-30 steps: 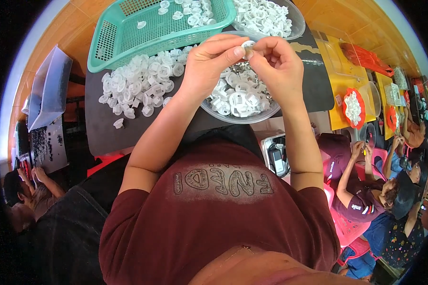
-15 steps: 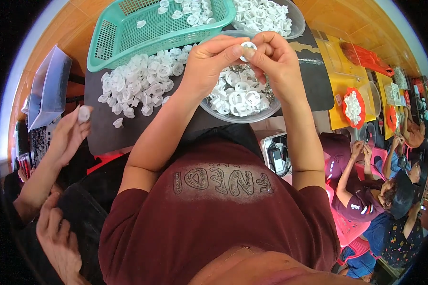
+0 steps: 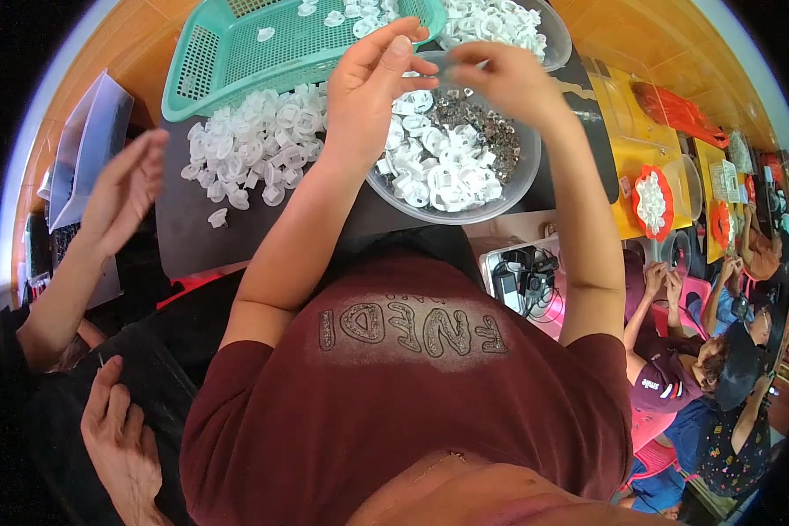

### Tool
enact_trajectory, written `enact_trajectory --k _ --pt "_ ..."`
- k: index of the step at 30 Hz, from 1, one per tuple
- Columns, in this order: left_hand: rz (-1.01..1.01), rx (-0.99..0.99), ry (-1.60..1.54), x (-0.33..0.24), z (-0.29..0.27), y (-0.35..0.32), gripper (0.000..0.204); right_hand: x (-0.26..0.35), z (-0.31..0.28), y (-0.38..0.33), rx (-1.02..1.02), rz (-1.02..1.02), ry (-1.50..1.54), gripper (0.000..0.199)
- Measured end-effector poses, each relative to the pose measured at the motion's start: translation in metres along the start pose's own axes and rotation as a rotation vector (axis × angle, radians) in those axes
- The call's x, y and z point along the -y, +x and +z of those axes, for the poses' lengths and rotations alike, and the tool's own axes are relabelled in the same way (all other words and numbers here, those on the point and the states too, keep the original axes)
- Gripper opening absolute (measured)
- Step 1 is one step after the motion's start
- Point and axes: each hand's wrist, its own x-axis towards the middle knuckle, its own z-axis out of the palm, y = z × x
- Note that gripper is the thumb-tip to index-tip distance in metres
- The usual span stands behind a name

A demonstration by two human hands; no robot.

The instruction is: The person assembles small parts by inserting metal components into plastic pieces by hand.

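My left hand is raised near the front right corner of the green basket, fingers apart and nothing visible in them. Over the far part of a clear plastic bowl hovers my right hand, its fingers stretched out and slightly blurred, with no part seen in them. White round plastic parts fill the bowl's left and front. Small dark metal pieces lie along its right side. A few white parts sit inside the basket.
A heap of white plastic parts covers the dark table left of the bowl. Behind stands another bowl of white parts. Another person's hand is close on the left. Yellow tables and seated people are to the right.
My hands have parted: the left rose toward the basket, the right drew right over the bowl. The white part they held between them no longer shows. The neighbour's raised hand has shifted and blurred.
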Motion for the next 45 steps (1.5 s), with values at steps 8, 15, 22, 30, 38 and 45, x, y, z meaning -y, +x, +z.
enact_trajectory --k 8,15,22,30,38,45 --pt "-0.038 -0.026 -0.002 0.003 -0.005 -0.001 0.031 -0.001 0.036 -0.003 0.047 -0.327 -0.267 0.025" --pt "0.050 0.083 0.468 0.019 -0.012 0.001 0.026 -0.002 0.021 -0.015 0.050 0.022 0.221 0.019" --pt "-0.038 0.079 0.322 0.017 -0.012 0.001 0.025 -0.002 0.039 -0.012 0.076 -0.282 -0.324 0.026" --pt "-0.112 0.204 0.424 0.019 -0.012 -0.001 0.029 -0.002 0.011 -0.028 0.128 0.146 0.481 0.032" --pt "-0.102 0.294 0.221 0.014 -0.002 -0.005 0.036 0.004 0.000 -0.043 0.082 0.200 0.855 0.033" --pt "0.010 0.250 0.229 0.010 0.002 -0.006 0.034 0.011 0.006 -0.049 0.001 0.148 0.985 0.035"
